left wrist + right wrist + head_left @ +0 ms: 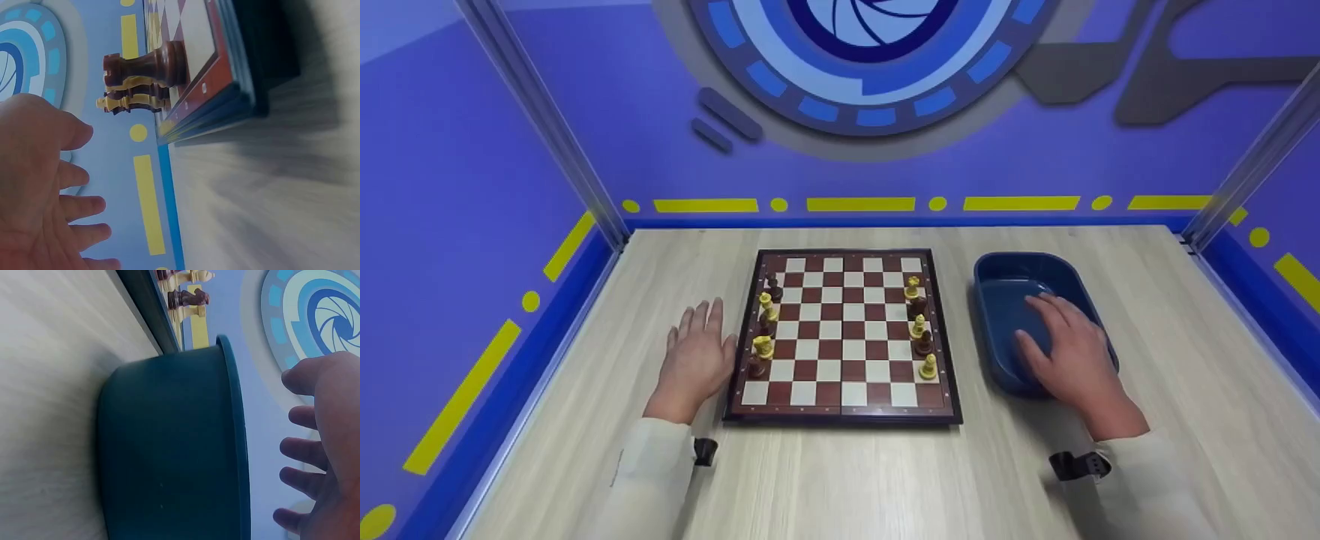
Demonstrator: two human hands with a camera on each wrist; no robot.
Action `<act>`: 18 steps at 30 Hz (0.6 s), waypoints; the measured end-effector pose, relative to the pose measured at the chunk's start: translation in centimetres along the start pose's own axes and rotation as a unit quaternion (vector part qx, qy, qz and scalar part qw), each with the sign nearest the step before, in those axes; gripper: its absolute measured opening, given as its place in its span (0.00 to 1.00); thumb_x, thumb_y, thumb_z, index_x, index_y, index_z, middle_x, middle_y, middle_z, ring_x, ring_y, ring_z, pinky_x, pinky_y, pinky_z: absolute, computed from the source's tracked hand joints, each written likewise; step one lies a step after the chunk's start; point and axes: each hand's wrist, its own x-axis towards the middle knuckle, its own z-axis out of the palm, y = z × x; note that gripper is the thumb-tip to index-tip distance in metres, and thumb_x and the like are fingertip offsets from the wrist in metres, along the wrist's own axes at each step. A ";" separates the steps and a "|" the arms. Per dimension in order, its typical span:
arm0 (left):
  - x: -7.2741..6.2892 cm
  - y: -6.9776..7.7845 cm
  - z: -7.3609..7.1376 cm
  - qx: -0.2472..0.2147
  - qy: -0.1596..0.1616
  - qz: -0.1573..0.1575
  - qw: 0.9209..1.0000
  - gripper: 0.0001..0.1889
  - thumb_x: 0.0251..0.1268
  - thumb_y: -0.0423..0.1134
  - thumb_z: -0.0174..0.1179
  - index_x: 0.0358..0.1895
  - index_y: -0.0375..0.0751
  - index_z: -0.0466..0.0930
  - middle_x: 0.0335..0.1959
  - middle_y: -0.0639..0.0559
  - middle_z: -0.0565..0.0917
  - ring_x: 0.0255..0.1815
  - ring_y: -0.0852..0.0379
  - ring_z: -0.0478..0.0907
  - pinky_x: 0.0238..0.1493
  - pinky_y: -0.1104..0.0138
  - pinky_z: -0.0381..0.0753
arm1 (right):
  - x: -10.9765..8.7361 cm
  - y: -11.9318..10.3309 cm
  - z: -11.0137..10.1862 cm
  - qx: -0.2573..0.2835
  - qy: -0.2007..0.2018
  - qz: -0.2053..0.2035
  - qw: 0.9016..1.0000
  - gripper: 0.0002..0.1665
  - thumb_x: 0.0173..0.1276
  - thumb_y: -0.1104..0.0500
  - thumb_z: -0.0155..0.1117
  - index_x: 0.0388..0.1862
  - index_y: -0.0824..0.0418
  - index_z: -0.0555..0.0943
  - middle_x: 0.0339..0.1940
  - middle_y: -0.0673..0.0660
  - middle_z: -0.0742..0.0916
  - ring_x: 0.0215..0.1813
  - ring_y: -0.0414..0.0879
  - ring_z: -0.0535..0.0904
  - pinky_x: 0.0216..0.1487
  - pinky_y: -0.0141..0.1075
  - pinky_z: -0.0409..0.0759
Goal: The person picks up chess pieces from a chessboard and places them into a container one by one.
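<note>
A brown-and-white chessboard point(842, 330) lies on the table. Along its left side stand several dark and cream pieces, among them a cream knight point(763, 346) and a dark rook point(143, 66) nearest the front. My left hand point(694, 367) is just left of the board, fingers extended and holding nothing. Over the blue plastic bin point(1009, 300), to the right of the board, hovers my right hand point(1072, 356); its fingers are loosely bent, with nothing in them. From the right wrist view, the hand appears above the bin's rim point(235, 405), apart from it.
More pieces line the board's right side, including a cream bishop point(928, 367) and a dark knight point(188, 297). The light wood table point(885, 480) is enclosed by blue-purple panels point(607, 135) at the back and both sides.
</note>
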 end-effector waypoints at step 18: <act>-0.5 -0.2 2.0 -0.009 0.026 0.015 1.000 0.30 0.73 0.44 0.47 0.71 0.28 0.60 0.62 0.29 0.71 0.63 0.32 0.69 0.55 0.39 0.72 | -0.3 -2.4 1.5 0.019 0.027 -0.029 0.999 0.25 0.66 0.56 0.64 0.60 0.61 0.76 0.58 0.66 0.79 0.62 0.63 0.72 0.61 0.62 0.67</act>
